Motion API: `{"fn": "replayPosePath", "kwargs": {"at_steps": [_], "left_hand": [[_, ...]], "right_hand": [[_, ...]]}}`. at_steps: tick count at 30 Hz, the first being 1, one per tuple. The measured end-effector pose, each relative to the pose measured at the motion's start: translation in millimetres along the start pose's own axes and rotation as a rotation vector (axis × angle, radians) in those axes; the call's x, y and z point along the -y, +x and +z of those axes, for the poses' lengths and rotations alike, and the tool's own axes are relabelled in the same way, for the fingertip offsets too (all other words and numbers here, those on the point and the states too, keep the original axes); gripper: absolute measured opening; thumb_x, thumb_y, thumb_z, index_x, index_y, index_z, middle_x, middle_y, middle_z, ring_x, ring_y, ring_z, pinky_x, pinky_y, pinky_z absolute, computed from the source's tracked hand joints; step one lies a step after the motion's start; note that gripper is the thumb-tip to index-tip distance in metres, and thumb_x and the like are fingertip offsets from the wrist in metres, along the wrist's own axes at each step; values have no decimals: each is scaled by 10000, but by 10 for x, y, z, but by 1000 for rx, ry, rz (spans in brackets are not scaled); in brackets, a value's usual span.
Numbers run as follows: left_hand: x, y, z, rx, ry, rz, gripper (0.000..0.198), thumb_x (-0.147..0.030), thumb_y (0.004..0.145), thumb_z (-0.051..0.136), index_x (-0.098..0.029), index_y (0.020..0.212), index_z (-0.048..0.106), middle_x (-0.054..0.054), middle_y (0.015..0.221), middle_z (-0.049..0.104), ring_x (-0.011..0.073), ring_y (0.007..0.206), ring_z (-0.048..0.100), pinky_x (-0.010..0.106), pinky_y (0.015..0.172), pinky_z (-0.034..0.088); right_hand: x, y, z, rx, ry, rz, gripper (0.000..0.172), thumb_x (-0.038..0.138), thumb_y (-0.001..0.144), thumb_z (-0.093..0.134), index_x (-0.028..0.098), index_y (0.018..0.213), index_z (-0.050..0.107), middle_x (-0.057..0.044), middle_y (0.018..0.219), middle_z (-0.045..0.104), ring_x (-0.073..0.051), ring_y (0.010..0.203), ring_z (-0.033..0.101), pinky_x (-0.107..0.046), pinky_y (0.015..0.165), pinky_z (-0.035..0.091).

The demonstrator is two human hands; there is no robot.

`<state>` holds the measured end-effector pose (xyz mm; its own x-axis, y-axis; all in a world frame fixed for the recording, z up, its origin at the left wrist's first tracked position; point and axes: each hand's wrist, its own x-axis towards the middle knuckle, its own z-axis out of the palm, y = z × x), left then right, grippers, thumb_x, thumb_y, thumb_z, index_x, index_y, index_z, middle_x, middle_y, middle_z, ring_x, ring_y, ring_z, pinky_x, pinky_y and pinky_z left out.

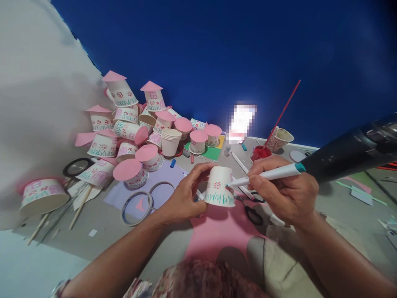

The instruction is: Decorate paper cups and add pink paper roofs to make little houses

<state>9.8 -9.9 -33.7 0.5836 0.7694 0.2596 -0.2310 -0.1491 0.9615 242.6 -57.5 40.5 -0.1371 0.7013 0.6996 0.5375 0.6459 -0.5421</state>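
My left hand point(189, 194) grips a white paper cup point(219, 188) turned upside down, its fingers and thumb around the left side. Green grass-like strokes run along the cup's wide lower rim, with red flower clusters above. In my right hand point(283, 192) is a white marker point(268, 174) with a teal end, held like a pen. Its tip meets the cup's right side at a red flower cluster. Below the cup lies a cut sheet of pink paper point(214, 236).
Several decorated cups with pink paper roofs point(125, 93) are piled at the left, around a stack of plain cups point(171, 142). Tape rings point(136, 209) lie on lilac paper. Black-handled scissors point(254, 215) sit near my right hand. A dark cylindrical arm point(350, 145) juts in from the right.
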Motion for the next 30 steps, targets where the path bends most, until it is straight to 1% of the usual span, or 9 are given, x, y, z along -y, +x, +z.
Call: {"fn": "replayPosePath", "kwargs": {"at_steps": [4,10,15,20,25,28,30], "left_hand": [[3,-5,0,7,12,1,862,3,612,707,-311,1404,580,72,1495,565,338,1445,511,496,1233,379],[8,-5,0,-1,35,5,833,-28,640,760,-311,1403,581,81,1518,554,342,1449,508,495,1227,387],[22,-11,-10,9,6,1,869,6,630,735,-320,1420,575,73,1494,578,334,1440,521,479,1226,386],[41,-11,-16,3,-16,5,878,8,630,734,-323,1425,567,75,1504,565,332,1438,523,454,1198,413],[55,-12,-14,-6,-59,-11,906,41,588,677,-321,1412,576,74,1501,570,337,1444,519,415,1142,451],[61,-13,-14,-9,-67,-24,889,20,600,693,-321,1412,575,79,1505,564,343,1434,528,395,1077,496],[61,-11,-13,-15,-68,-17,883,11,601,704,-321,1409,577,80,1516,557,344,1436,525,389,1065,504]], "right_hand": [[10,6,16,23,21,1,141,113,906,673,244,858,690,22,755,749,-119,536,625,-265,493,469],[9,-2,13,19,25,3,118,135,913,678,242,869,700,8,761,745,-136,571,643,-281,521,484],[34,20,4,72,64,20,138,108,910,662,234,865,692,24,761,747,-102,508,594,-252,486,460],[34,24,-31,30,24,-5,133,109,896,676,228,838,679,34,743,724,-100,541,606,-251,518,458],[32,38,-27,65,52,-2,136,104,907,664,230,858,676,40,726,721,-90,506,573,-242,467,419],[25,51,-47,38,40,-22,145,101,904,664,233,845,673,34,727,719,-101,526,588,-249,485,441],[23,56,-67,5,32,-28,146,101,897,673,234,836,677,25,733,721,-116,551,609,-259,499,459]]}}
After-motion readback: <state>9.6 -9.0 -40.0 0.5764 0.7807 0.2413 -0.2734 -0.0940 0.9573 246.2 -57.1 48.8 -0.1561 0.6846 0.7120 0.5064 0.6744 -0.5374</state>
